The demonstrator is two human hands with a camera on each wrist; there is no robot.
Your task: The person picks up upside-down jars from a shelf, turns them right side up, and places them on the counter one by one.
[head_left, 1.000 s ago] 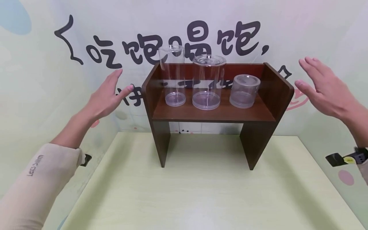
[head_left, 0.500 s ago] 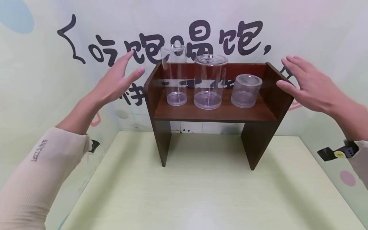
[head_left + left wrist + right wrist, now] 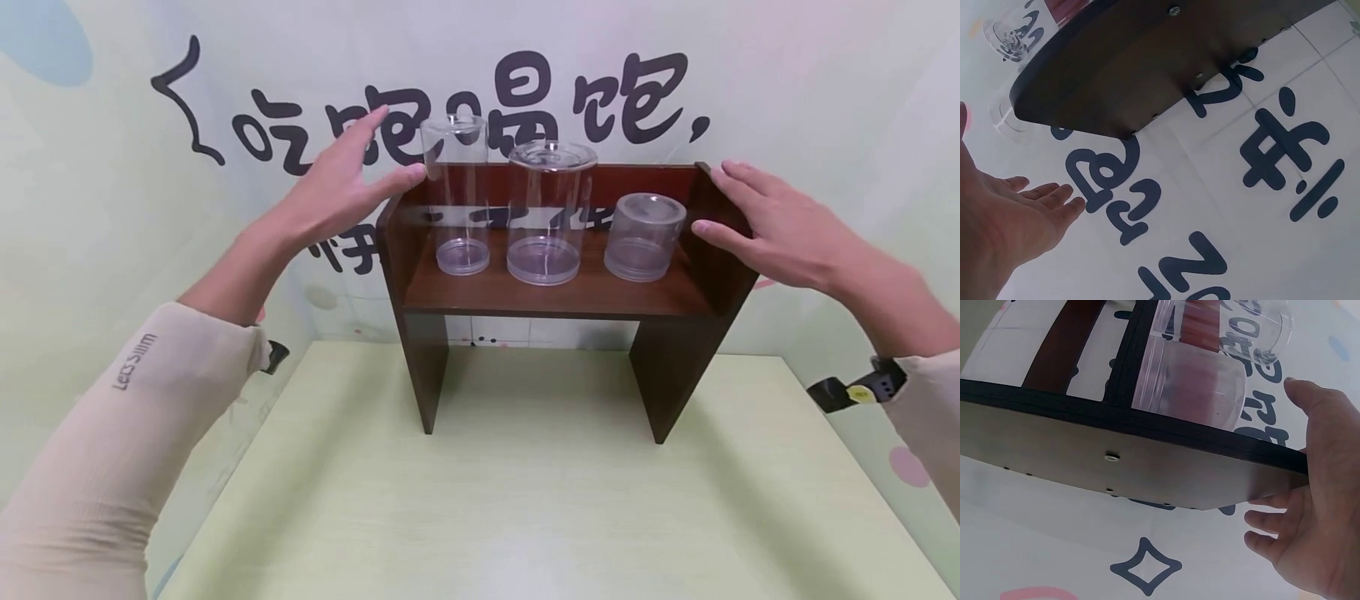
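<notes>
A dark brown wooden shelf (image 3: 555, 302) holds three clear jars: a tall narrow jar (image 3: 457, 192) at left, a wider jar (image 3: 547, 204) in the middle and a short jar (image 3: 645, 237) at right. My left hand (image 3: 330, 192) hovers by the shelf's left end, fingers straight, its thumb tip close to the tall jar. In the left wrist view that hand is apart from the side panel (image 3: 1110, 75). My right hand (image 3: 787, 225) straddles the front of the right side panel (image 3: 1179, 465), thumb on the jar side and fingers outside, loosely spread.
The shelf's side panels stand on a pale wooden table (image 3: 510, 508). Close behind rises a light wall (image 3: 285, 50) with large black lettering, and further walls flank the table. A black wrist strap (image 3: 888, 379) sits at the right cuff.
Both hands have moved inward to the shelf from either side. My right hand has reached the right side panel, and the left has come up beside the tall jar. The jars stay put.
</notes>
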